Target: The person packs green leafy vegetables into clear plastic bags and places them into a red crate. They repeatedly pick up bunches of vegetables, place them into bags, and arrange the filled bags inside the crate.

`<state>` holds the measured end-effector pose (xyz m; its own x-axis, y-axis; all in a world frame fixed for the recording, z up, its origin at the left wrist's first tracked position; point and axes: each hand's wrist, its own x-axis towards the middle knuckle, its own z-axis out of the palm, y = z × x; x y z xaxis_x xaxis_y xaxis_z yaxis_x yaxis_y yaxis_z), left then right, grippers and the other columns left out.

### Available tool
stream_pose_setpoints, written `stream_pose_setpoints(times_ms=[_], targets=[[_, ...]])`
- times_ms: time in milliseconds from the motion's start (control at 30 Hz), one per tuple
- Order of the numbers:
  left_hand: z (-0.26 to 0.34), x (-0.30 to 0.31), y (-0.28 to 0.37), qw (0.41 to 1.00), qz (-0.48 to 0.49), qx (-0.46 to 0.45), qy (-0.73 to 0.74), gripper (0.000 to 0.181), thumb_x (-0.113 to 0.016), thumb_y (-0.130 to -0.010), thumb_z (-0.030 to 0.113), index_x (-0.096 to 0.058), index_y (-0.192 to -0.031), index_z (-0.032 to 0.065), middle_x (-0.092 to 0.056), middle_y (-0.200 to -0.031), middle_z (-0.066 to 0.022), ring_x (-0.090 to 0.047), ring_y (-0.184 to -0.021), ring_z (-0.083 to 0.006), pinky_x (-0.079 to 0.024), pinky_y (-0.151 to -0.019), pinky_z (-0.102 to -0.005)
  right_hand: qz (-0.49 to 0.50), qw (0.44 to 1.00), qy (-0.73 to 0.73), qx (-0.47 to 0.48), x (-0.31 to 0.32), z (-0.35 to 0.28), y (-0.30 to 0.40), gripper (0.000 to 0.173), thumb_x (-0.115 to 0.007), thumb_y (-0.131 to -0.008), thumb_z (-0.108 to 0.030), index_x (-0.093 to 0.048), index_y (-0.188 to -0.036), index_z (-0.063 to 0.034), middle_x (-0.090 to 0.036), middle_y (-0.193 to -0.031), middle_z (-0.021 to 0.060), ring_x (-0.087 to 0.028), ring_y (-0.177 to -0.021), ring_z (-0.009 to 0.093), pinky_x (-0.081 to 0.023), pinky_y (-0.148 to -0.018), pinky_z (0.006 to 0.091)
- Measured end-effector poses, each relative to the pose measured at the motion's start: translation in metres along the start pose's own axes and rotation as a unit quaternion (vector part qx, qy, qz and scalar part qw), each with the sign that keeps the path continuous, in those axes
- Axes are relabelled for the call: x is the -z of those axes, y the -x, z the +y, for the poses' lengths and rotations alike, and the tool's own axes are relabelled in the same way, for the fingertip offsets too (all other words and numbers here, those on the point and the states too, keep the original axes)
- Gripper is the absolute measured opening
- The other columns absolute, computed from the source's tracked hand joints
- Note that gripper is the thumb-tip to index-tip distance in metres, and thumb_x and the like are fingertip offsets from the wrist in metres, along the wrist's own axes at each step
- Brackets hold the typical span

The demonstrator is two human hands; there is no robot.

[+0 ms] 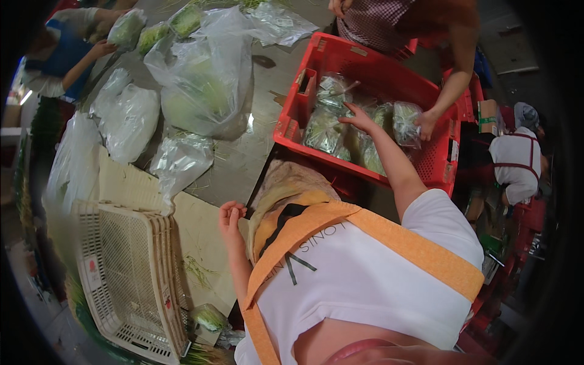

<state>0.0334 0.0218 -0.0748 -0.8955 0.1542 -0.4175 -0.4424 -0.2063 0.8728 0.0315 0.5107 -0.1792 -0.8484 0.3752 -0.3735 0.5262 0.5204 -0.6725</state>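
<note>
My right hand (pixel 358 117) reaches into a large red plastic crate (pixel 296 106), its fingers spread over clear bags of green vegetables (pixel 325 130); no bag is plainly gripped. Beside the table edge, my left hand (pixel 232 214) hangs with loosely curled fingers and nothing visible in it. A co-worker's hand (pixel 426 124) touches another bagged bundle (pixel 407 123) at the crate's right side. A large translucent bag of pale green vegetables (pixel 200 91) stands on the metal table (pixel 235 162), left of the crate.
Crumpled plastic bags (pixel 130 118) lie on the table. White plastic baskets (pixel 132 269) are nested at lower left, near a small wrapped green bundle (pixel 210 318). Another co-worker (pixel 59 54) holds a bagged bundle (pixel 127 29) at upper left. A person in white (pixel 515 157) bends at far right.
</note>
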Motion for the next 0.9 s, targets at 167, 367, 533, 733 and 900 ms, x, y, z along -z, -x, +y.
stream_pose_setpoints(times_ms=[167,367,533,733,900], targets=[[-0.012,0.027,0.016,0.996,0.091,-0.002,0.019,0.018,-0.049,-0.084,0.015,-0.050,-0.097,0.0020,-0.055,-0.085,-0.0061,-0.053,-0.076,-0.0123,-0.042,-0.071,-0.0239,-0.037,0.966,-0.143,-0.212,-0.061,0.019,-0.004,0.099,-0.069,-0.061,-0.039,-0.010,-0.134,-0.0042,-0.031,-0.130,0.0188,-0.033,-0.118,0.030,-0.036,-0.090,0.0359],[-0.022,0.046,0.031,0.986,0.163,0.006,0.032,0.017,-0.048,-0.085,0.016,-0.051,-0.095,0.0018,-0.056,-0.083,-0.0058,-0.054,-0.075,-0.0125,-0.043,-0.069,-0.0241,-0.253,0.902,-0.232,-0.263,-0.060,0.029,0.000,0.088,-0.061,-0.065,-0.049,-0.021,-0.133,-0.0118,-0.021,-0.135,0.0182,-0.027,-0.121,0.031,-0.033,-0.091,0.0409],[-0.006,0.063,0.017,0.974,0.194,0.012,0.117,0.016,-0.048,-0.085,0.016,-0.051,-0.094,0.0022,-0.056,-0.081,-0.0048,-0.054,-0.072,-0.0121,-0.044,-0.067,-0.0244,0.154,0.988,-0.015,-0.013,-0.030,-0.017,-0.018,0.052,-0.063,-0.067,-0.024,-0.049,-0.110,0.0001,-0.052,-0.109,0.0169,-0.050,-0.101,0.027,-0.038,-0.086,0.0336],[0.023,0.049,-0.050,0.989,0.147,-0.007,-0.023,0.029,-0.054,-0.080,0.018,-0.047,-0.106,0.0062,-0.055,-0.086,-0.0043,-0.051,-0.078,-0.0123,-0.042,-0.069,-0.0247,0.153,0.944,-0.046,0.289,-0.063,-0.193,-0.004,0.031,-0.060,-0.070,-0.012,-0.052,-0.099,-0.0037,-0.048,-0.111,0.0124,-0.047,-0.101,0.027,-0.036,-0.086,0.0336],[0.016,0.058,-0.130,0.816,0.217,-0.205,-0.496,0.060,-0.060,-0.074,0.026,-0.034,-0.126,0.0090,-0.041,-0.120,-0.0132,-0.043,-0.104,-0.0229,-0.031,-0.089,-0.0403,0.055,0.894,0.007,0.444,-0.115,-0.250,0.028,0.027,-0.058,-0.069,-0.010,-0.054,-0.095,-0.0044,-0.047,-0.114,0.0121,-0.043,-0.106,0.031,-0.035,-0.089,0.0369]])
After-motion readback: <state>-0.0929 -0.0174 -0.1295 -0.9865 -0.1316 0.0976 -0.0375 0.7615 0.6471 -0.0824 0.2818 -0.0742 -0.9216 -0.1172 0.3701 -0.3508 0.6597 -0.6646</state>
